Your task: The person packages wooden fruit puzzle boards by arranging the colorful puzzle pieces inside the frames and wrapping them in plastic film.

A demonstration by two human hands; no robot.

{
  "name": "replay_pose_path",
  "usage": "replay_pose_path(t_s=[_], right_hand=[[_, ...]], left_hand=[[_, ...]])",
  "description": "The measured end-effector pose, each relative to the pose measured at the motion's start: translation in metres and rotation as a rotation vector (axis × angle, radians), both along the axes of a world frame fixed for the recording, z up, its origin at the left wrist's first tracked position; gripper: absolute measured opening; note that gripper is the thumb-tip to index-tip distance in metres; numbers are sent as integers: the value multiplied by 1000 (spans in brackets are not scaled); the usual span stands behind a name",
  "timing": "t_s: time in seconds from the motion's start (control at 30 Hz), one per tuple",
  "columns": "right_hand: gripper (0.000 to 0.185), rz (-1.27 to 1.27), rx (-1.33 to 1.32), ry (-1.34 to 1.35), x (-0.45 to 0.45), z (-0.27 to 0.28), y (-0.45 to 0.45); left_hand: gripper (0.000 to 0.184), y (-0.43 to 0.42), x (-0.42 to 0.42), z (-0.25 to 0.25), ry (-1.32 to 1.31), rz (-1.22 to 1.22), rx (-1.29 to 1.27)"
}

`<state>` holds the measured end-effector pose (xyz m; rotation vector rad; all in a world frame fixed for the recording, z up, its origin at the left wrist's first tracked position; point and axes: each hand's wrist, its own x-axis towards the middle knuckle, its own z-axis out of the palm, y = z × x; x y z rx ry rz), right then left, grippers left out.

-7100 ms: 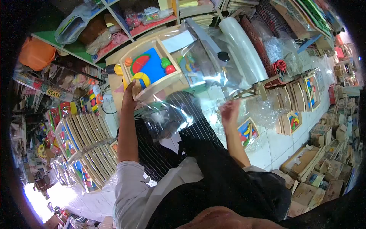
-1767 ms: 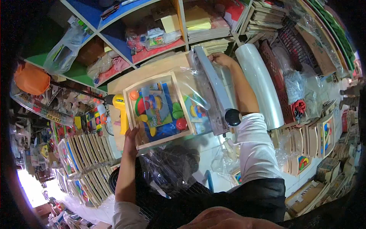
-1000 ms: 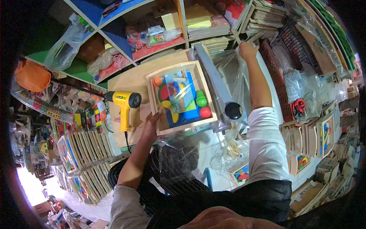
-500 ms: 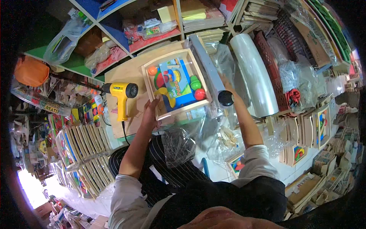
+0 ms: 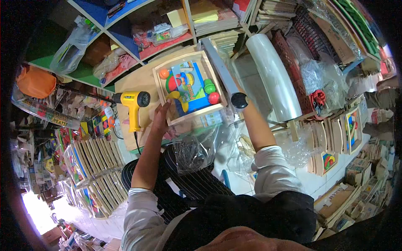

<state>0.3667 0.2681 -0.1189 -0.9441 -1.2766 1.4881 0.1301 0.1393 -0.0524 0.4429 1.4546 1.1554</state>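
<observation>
Left grip holding a wooden tray, right grip at a black knob.
The left grip is grasping the tray's near left edge on the desk; the right grip is sitting partly hidden beside the knob, its closure impossible to tell. Colourful shapes and a booklet are lying inside the tray, a grey bar is running along its right, and a yellow heat gun is lying left.

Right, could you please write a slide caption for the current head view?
Left hand gripping a wooden tray, right hand by a black knob, yellow heat gun to the left.
</observation>
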Motion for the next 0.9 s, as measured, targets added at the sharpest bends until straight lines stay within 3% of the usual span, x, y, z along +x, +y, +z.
replay_pose_path(t_s=[0.1,0.17,0.27,0.4,0.43,0.53,0.67,0.77,0.87,0.9], right_hand=[[56,15,-6,-34,4,-2,-3],[57,24,5,-67,5,-3,-2],[58,54,65,-174,4,-10,2],[59,160,208,-653,27,-11,32],[59,206,196,-768,37,5,36],[59,234,-172,-535,37,112,-9],[63,205,250,-896,35,103,-45],[62,128,308,-1040,24,80,-60],[57,-40,399,-1079,12,59,-73],[56,-86,440,-1084,11,52,-74]], left_hand=[[45,0,-18,-29,-20,-122,120],[59,5,-32,-57,-152,-146,49],[54,6,-44,-81,-14,-194,100],[45,5,-20,-39,-85,-91,61],[44,5,-20,-37,-68,-84,52],[41,8,-17,-30,-55,-64,17],[40,7,-11,-20,9,-43,-40],[42,7,-12,-23,-93,-38,-4],[42,3,-4,-1,82,-60,-15],[42,5,-8,-10,34,-66,6]])
